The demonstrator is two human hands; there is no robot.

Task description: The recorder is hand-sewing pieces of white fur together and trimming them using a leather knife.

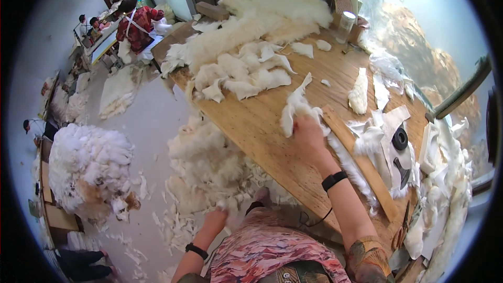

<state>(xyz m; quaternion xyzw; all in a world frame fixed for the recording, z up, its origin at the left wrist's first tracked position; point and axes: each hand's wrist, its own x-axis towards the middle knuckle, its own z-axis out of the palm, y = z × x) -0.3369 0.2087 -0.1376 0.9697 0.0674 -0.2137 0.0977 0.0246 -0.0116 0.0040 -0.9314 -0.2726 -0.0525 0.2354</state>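
On the wooden table (241, 126), near its edge, our right hand (308, 132) grasped the lower end of a white fur piece (297, 106), fingers bent over it, while its narrow tip pointed away from us. Our left hand (215, 221) hung off the table, above the floor (131, 230); it was blurred, and we could not tell whether it was clenched or held anything.

We wore a black watch (334, 180) on the right wrist and a dark band (197, 251) on the left. Just to the right of the grip, we had a wooden strip (361, 165) lying slantwise, with a long fur strip (350, 167) along its left side. Past that lay a black ring-shaped roll (400, 139) on a beige sheet (387, 152).

Beyond our right hand we saw a cluster of fur scraps (243, 73), then a large cream pelt (285, 10), with a clear jar (345, 27) to its right. Down on our left, a big white fur heap (91, 157) rose from the floor, and farther off a person in red (137, 31) was at another table.
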